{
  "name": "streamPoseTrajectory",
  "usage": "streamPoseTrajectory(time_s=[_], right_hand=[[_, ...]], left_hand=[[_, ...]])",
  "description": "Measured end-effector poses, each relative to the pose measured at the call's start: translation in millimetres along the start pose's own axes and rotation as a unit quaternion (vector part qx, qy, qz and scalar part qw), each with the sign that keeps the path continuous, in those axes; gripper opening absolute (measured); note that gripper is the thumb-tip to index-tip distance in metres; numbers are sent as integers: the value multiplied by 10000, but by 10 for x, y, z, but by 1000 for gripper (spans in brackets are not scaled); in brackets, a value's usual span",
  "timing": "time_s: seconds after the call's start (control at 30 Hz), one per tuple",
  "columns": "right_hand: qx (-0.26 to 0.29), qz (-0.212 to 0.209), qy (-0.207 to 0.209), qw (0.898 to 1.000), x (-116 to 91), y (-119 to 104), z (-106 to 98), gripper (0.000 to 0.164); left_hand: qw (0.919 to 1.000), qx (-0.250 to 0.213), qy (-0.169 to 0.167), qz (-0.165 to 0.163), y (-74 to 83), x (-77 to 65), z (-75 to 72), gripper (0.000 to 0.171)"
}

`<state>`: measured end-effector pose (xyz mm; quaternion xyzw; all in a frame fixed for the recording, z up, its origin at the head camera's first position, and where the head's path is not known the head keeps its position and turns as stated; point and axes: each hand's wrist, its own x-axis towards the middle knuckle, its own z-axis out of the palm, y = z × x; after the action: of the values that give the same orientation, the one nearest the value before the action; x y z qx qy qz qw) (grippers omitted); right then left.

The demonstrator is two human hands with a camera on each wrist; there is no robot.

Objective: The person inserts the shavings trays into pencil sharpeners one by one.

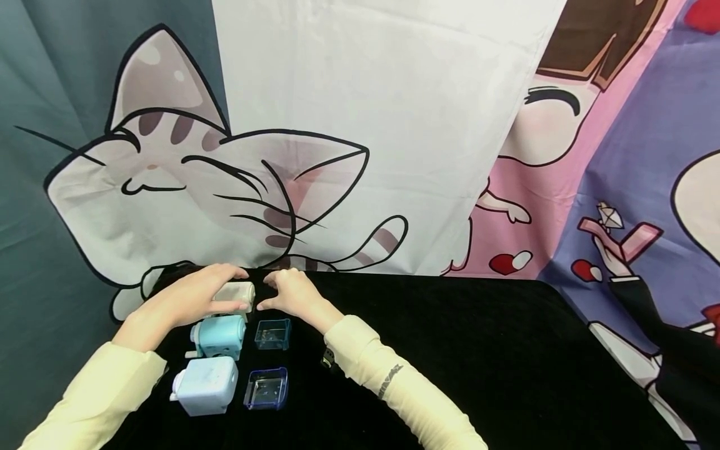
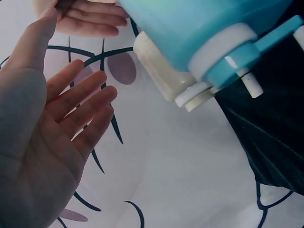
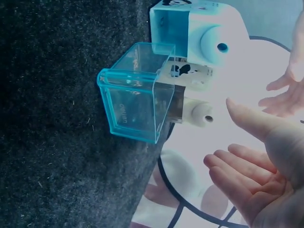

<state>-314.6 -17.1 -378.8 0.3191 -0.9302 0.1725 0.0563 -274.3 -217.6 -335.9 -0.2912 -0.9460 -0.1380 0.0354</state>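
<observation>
Three crank pencil sharpeners stand in a column at the table's left: a cream one (image 1: 243, 291) at the back, a turquoise one (image 1: 218, 337) in the middle, a pale blue one (image 1: 207, 386) in front. My left hand (image 1: 188, 295) reaches over beside the cream sharpener, partly covering it; in the left wrist view its fingers (image 2: 85, 107) are straight and hold nothing. To the right of the cream sharpener hovers my right hand (image 1: 295, 292), fingers extended and empty. A clear teal drawer (image 1: 289, 334) and a clear dark-blue drawer (image 1: 284, 390) lie right of the sharpeners.
Black cloth (image 1: 427, 362) covers the table. A printed curtain (image 1: 382, 125) with a cartoon cat hangs right behind its back edge. In the right wrist view the turquoise sharpener's drawer slot (image 3: 172, 32) gapes without its drawer.
</observation>
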Motion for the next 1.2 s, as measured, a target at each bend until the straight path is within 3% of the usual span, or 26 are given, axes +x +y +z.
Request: streamPoseTrajectory(time_s=[0.23, 0.57, 0.83, 1.2], right_hand=[[295, 5, -43, 9996, -131, -2, -20, 53], [364, -248, -13, 9990, -298, -27, -17, 51], [344, -297, -39, 9990, -381, 7, 37, 51], [322, -287, -369, 9984, -432, 33, 106, 56]], left_hand=[[9995, -3, 209, 242, 1, -97, 82, 55], [9996, -123, 28, 268, -3, -211, 198, 48], [9992, -273, -32, 300, -57, -296, 309, 54], [9987, -470, -173, 67, -115, -397, 416, 55]])
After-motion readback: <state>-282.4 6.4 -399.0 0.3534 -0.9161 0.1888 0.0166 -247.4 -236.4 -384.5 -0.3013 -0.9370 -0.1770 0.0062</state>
